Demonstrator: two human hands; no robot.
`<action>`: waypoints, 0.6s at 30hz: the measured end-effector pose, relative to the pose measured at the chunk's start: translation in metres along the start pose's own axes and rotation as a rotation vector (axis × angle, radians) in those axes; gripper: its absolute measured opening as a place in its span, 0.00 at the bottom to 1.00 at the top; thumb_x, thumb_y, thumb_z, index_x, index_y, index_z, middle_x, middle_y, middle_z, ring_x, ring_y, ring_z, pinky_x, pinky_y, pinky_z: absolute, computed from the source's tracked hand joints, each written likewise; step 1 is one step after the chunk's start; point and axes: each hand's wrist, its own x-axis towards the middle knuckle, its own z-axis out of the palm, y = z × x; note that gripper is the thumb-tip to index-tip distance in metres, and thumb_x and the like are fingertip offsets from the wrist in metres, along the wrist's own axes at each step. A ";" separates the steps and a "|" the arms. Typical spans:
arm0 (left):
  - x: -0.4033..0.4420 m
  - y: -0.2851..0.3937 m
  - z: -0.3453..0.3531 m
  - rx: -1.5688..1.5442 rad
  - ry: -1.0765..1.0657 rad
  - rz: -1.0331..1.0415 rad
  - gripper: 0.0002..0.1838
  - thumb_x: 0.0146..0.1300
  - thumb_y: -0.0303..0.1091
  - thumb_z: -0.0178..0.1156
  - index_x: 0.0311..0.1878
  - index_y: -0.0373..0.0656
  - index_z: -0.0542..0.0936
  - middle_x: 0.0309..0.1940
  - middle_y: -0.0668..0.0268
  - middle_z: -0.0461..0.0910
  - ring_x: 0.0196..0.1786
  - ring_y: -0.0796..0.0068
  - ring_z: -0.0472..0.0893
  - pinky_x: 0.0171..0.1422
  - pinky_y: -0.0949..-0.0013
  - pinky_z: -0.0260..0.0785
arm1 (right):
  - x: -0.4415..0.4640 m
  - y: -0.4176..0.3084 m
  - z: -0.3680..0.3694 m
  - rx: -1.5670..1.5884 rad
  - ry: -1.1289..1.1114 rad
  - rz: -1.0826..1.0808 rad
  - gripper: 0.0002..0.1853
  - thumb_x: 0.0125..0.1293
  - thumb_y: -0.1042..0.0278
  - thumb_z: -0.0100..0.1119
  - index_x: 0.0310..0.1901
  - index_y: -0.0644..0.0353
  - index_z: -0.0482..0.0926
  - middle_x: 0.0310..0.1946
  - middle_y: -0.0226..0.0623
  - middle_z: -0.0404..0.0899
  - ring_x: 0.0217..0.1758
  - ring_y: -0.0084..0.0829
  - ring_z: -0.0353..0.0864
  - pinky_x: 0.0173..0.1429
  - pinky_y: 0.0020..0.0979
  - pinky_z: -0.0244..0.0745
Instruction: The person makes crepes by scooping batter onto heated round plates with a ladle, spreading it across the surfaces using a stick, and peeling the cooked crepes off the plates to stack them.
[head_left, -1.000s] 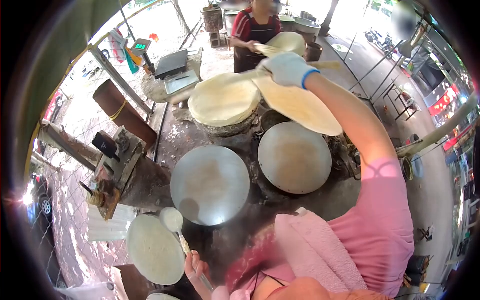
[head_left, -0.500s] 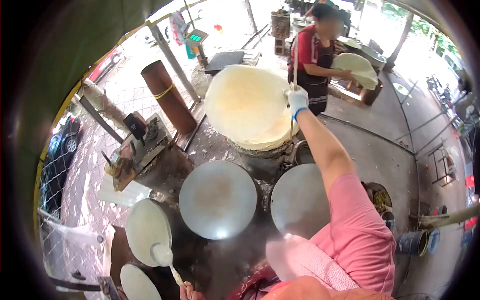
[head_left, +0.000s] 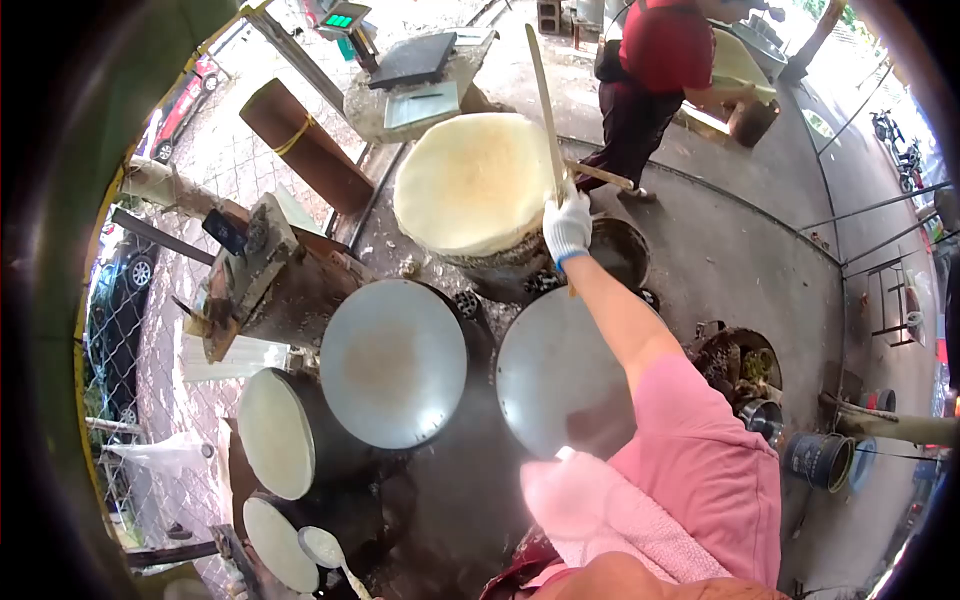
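My right hand (head_left: pixel 567 228), in a white glove, is closed around a long wooden stick (head_left: pixel 546 110) with a shorter crosspiece. It is beside a thick round stack of pale flatbreads (head_left: pixel 475 185) on a round stand. My left hand is outside the picture. A ladle (head_left: pixel 322 548) with pale residue hangs by the edge of the lower left griddle (head_left: pixel 280 545), its handle running off the bottom edge. Pale batter or flatbread covers that griddle and the tilted-looking upper left griddle (head_left: pixel 275 435). Two bare round griddles (head_left: pixel 395 362) (head_left: pixel 560 370) stand in front of me.
Another person (head_left: pixel 665 50) in a red top stands beyond the stack. At the back left, a digital scale (head_left: pixel 415 60) sits near a rusty pipe (head_left: pixel 305 145). A dark bucket (head_left: pixel 820 460) stands at right. Wire fencing (head_left: pixel 115 340) runs along the left.
The ladle has moved from the upper left griddle to the lower one, and my left hand has left the view. My right hand has shifted with the stick. The other person has turned away.
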 end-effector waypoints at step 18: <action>-0.385 -0.202 -0.323 -0.739 -0.069 0.638 0.18 0.79 0.41 0.38 0.51 0.35 0.72 0.24 0.73 0.73 0.10 0.84 0.65 0.14 0.78 0.54 | -0.555 0.012 -0.311 0.084 -1.584 -0.808 0.39 0.62 0.62 0.69 0.74 0.33 0.63 0.35 0.50 0.85 0.36 0.44 0.87 0.46 0.39 0.79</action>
